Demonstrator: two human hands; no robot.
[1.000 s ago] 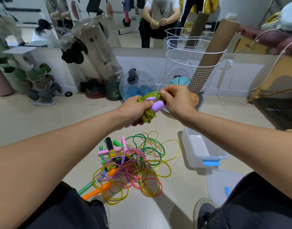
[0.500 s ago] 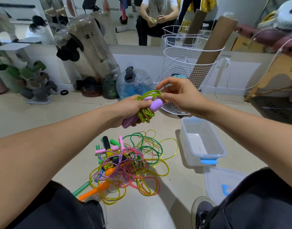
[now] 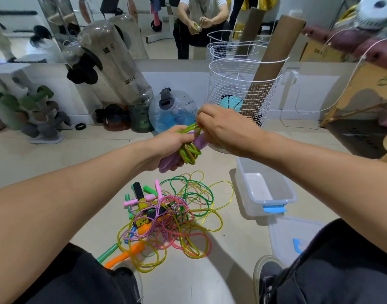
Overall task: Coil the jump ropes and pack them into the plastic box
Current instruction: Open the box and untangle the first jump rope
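Observation:
My left hand (image 3: 166,145) grips a coiled lime-green jump rope (image 3: 189,151) together with its purple handles (image 3: 169,162). My right hand (image 3: 226,128) pinches the top strands of that coil, fingers curled over it. Both hands are held above the floor. Below them lies a tangled pile of jump ropes (image 3: 166,220) in yellow, pink, green and purple, with orange, green, pink and black handles. The clear plastic box (image 3: 273,201) with a blue latch stands to the right of the pile and holds nothing.
The box's clear lid (image 3: 297,233) lies by my right knee. A white wire basket (image 3: 243,102) with cardboard tubes stands behind the hands. Water jugs (image 3: 172,110) and dumbbells (image 3: 34,115) line the mirrored wall. My shoes (image 3: 267,275) flank the pile.
My right hand has moved from the coil's right side over its top and now covers it. The view has tilted slightly.

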